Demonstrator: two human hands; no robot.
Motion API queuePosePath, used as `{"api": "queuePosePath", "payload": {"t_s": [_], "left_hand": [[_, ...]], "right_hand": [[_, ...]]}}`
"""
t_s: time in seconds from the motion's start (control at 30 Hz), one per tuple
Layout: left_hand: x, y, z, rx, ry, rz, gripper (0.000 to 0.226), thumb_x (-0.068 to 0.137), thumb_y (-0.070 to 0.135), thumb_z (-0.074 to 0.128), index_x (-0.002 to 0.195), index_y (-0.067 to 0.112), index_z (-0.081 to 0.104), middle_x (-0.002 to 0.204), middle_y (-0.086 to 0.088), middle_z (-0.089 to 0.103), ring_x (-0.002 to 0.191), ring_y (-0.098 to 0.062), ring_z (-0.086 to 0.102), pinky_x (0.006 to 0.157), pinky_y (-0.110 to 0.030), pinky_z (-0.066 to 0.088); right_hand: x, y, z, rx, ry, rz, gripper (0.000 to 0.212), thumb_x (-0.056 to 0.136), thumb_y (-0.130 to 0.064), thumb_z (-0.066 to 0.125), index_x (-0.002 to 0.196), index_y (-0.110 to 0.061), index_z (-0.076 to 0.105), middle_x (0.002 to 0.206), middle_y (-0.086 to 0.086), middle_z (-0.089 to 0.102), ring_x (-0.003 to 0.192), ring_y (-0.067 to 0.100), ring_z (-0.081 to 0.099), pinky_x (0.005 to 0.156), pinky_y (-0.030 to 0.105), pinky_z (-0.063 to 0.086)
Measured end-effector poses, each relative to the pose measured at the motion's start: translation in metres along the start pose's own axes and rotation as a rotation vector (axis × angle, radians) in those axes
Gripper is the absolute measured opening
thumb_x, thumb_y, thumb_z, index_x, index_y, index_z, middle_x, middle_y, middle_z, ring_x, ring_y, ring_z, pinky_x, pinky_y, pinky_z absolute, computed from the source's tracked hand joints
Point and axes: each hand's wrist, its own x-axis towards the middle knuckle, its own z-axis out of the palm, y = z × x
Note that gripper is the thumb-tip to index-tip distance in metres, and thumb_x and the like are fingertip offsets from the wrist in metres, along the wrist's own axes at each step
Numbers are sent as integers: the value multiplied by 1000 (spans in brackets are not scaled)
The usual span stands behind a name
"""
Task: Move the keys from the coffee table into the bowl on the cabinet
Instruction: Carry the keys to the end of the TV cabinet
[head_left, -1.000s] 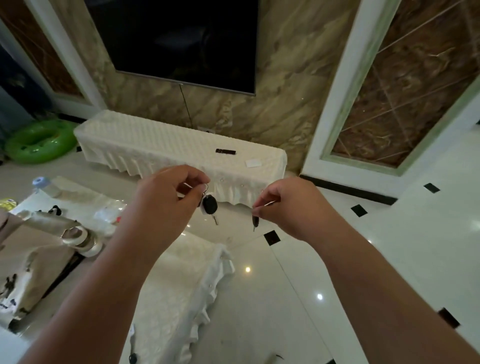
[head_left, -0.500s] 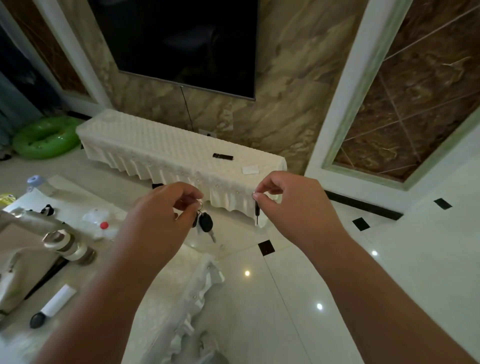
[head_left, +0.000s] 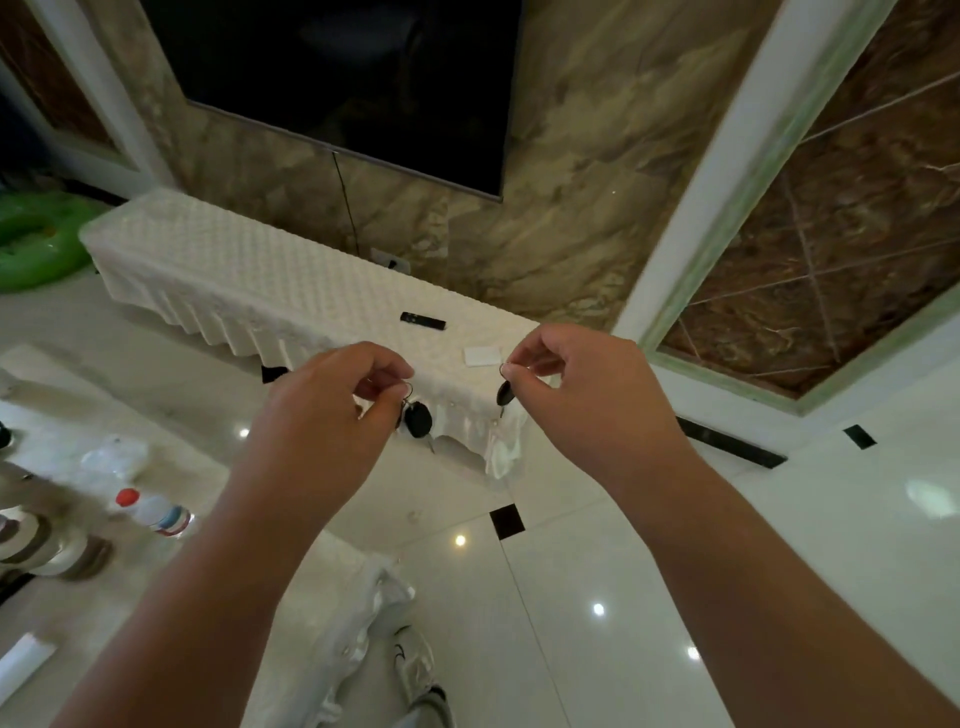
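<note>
**Keys off the desk, carried in two lots; bowl not sighted**

We find the keys split between both hands and hanging in the air over the floor, just short of the near edge of the cabinet (head_left: 234, 270). The bunch of keys (head_left: 418, 421), with dark plastic heads, hangs from a ring pinched between thumb and fingertips of the left grip (head_left: 332, 415). The single key (head_left: 505, 394) hangs the same way from the right grip (head_left: 582, 400). Both grips are closed to a fine pinch on the rings.

In our judgement the keys are light, rigid and not fragile. They hang loose on thin rings, so they will swing and could slip from so small a pinch. Folding the fingers round the heads would be firmer.

Containers: we see no bowl. The cloth-covered cabinet top shows only a dark remote (head_left: 423, 321) and a white card (head_left: 482, 356). On the desk (head_left: 358, 587) at lower left lies a bottle (head_left: 150, 512) with a red cap; we cannot tell its contents.
</note>
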Motion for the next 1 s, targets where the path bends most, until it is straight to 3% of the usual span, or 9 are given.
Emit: {"api": "queuePosePath", "payload": {"t_s": [0.23, 0.43, 0.53, 0.77, 0.9, 1.0], "left_hand": [[97, -25, -5, -24, 33, -32, 18, 87, 25, 68, 89, 42, 64, 82, 24, 64, 87, 11, 57, 65, -14, 42], [145, -37, 1, 21, 57, -87, 14, 88, 27, 68, 92, 41, 65, 84, 24, 64, 88, 12, 56, 65, -13, 42], [174, -37, 8, 54, 78, -156, 12, 88, 29, 67, 93, 39, 66, 85, 23, 65, 88, 13, 56, 65, -9, 38], [210, -28, 14, 157, 314, -347, 13, 86, 29, 67, 93, 40, 67, 84, 24, 65, 88, 9, 57, 70, -11, 39], [231, -21, 10, 193, 462, -436, 15, 85, 27, 67, 93, 39, 67, 85, 21, 65, 85, 7, 59, 74, -21, 46], [226, -17, 12, 214, 534, -514, 13, 85, 28, 66, 94, 39, 68, 85, 21, 66, 85, 7, 60, 75, -23, 48]], "right_hand": [[107, -10, 13, 7, 9, -34, 7, 90, -39, 63, 91, -34, 68, 92, -19, 68, 85, -2, 62, 74, 24, 52], [172, -4, 36, 59, -67, -80, 4, 90, -39, 65, 87, -37, 67, 88, -23, 64, 88, -5, 60, 69, 13, 43], [216, 0, 44, 120, -134, -110, 2, 90, -36, 66, 89, -37, 67, 93, -21, 66, 92, -2, 60, 79, 23, 51], [309, -12, 63, 135, -346, -343, 6, 91, -39, 64, 95, -36, 68, 104, -18, 65, 96, 1, 58, 86, 29, 53], [354, -26, 73, 168, -411, -498, 5, 91, -38, 65, 94, -35, 68, 102, -18, 65, 94, 0, 58, 82, 23, 49], [367, -30, 88, 184, -490, -579, 6, 91, -38, 65, 94, -36, 69, 97, -22, 63, 86, -5, 55, 71, 11, 41]]}}
